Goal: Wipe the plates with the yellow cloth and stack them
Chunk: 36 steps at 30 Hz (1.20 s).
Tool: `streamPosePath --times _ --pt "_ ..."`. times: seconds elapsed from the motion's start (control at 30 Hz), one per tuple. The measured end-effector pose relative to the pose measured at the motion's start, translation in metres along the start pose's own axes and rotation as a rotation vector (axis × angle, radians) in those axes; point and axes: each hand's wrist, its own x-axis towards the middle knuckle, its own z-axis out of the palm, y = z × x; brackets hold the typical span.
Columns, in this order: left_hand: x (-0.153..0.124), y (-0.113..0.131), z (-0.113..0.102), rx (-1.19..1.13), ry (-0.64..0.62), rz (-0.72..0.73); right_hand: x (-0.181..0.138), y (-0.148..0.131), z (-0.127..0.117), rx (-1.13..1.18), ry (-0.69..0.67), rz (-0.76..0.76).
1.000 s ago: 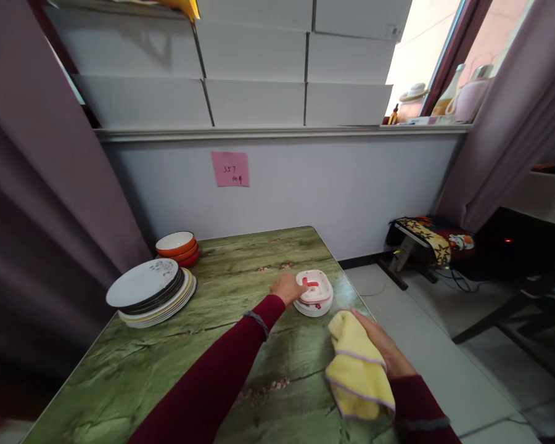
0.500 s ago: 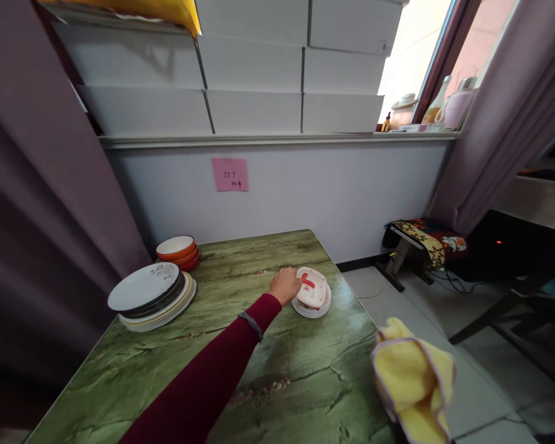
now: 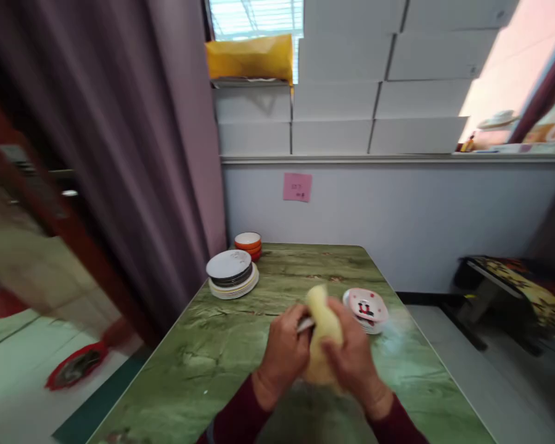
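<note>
Both my hands are together over the green marble-patterned table [image 3: 240, 345], blurred by motion. My right hand [image 3: 351, 361] presses a yellow cloth [image 3: 322, 327] against something thin and pale that my left hand [image 3: 282, 351] grips; only its edge [image 3: 305, 325] shows, so I cannot name it for sure. It looks like a small dish. Just beyond my hands, to the right, lies a stack of small white dishes with red marks [image 3: 367, 308].
A stack of large plates [image 3: 231, 274] and orange bowls [image 3: 248, 243] stand at the table's far left corner. A purple curtain [image 3: 134, 154] hangs on the left. White boxes [image 3: 374, 92] line the sill. A low patterned stool [image 3: 513, 277] stands on the floor at right.
My left hand left the stack of small dishes and came back toward me. My right hand brought the yellow cloth up to meet it. The view swung left and the stack looks lower.
</note>
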Motion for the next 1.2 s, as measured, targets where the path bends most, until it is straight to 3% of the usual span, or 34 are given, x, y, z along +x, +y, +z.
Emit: streamPosePath --times 0.1,0.2,0.33,0.5,0.57,0.7,0.8,0.87,0.97,1.07,1.13,1.2 --pt "-0.024 -0.005 -0.029 0.16 -0.018 0.079 -0.017 -0.012 0.041 -0.045 -0.201 -0.191" --pt "-0.042 -0.003 -0.05 0.154 -0.042 0.102 -0.029 -0.016 0.055 -0.029 -0.242 -0.214" --pt "-0.049 0.021 -0.061 -0.066 0.142 0.103 -0.022 -0.037 0.054 0.067 -0.103 0.021" --pt "-0.047 0.051 -0.065 -0.284 0.327 0.164 -0.006 -0.081 0.053 0.292 0.312 0.383" --pt "-0.05 0.056 -0.063 -0.354 0.365 0.158 -0.009 -0.093 0.059 0.409 0.416 0.511" --pt "-0.055 0.061 -0.047 -0.72 0.519 0.036 -0.028 -0.104 0.081 0.711 0.363 0.674" --pt "-0.054 0.055 -0.027 -0.984 0.664 -0.087 -0.035 -0.105 0.094 0.823 0.272 0.693" --pt "-0.052 0.04 -0.017 -1.022 0.657 -0.126 -0.032 -0.1 0.094 0.784 0.246 0.652" --pt "-0.048 0.007 -0.015 -0.795 0.449 -0.162 -0.025 -0.081 0.078 0.53 0.276 0.511" --pt "-0.045 -0.018 -0.031 -0.327 0.191 -0.137 -0.021 -0.061 0.052 0.084 0.243 0.139" --pt "-0.043 -0.023 -0.042 -0.075 -0.008 -0.121 -0.019 -0.056 0.035 -0.165 0.119 -0.173" --pt "-0.043 -0.022 -0.049 0.06 -0.119 -0.115 -0.017 -0.06 0.023 -0.317 -0.011 -0.399"
